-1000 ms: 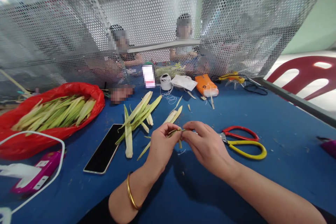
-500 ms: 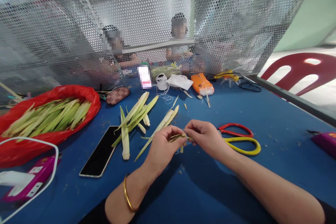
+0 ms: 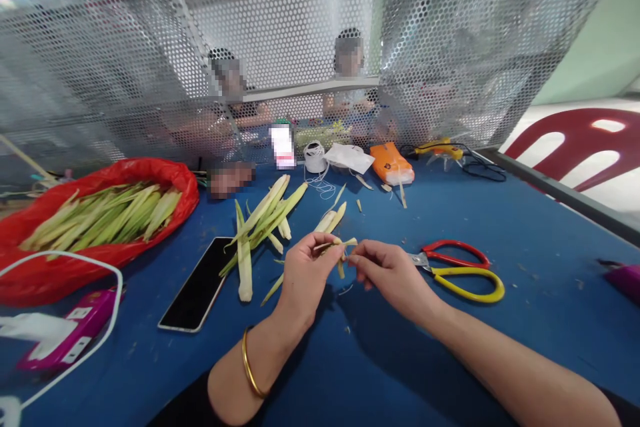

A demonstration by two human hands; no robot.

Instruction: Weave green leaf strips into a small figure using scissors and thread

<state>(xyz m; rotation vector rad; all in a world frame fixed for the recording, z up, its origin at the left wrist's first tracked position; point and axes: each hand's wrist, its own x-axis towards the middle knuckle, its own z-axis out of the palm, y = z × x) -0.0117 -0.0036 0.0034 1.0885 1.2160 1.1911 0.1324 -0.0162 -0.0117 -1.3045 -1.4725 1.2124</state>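
My left hand (image 3: 311,270) pinches a small folded piece of corn husk (image 3: 350,243) between thumb and fingers, with a strip hanging below. Close on its right is my right hand (image 3: 387,270), thumb and fingertips pressed together; what they hold, if anything, is too small to make out. A short white thread end (image 3: 345,290) shows beneath the hands. Scissors (image 3: 460,267) with one red and one yellow handle lie just beyond my right hand. Loose pale-green corn husks (image 3: 263,217) lie left of my left hand, and more (image 3: 336,215) lie behind it.
Left stands a red plastic bag (image 3: 187,193) full of husks, near a black-screened phone (image 3: 195,287) and a purple power strip (image 3: 83,327) with a white cable. At the back are a string roll (image 3: 315,159) and orange tissue pack (image 3: 390,161). Two people sit behind the perforated metal screen (image 3: 295,27).
My right fingertips have come slightly away from the husk piece, which stays in my left hand. The whole view has shifted a little, so the table things appear farther right.
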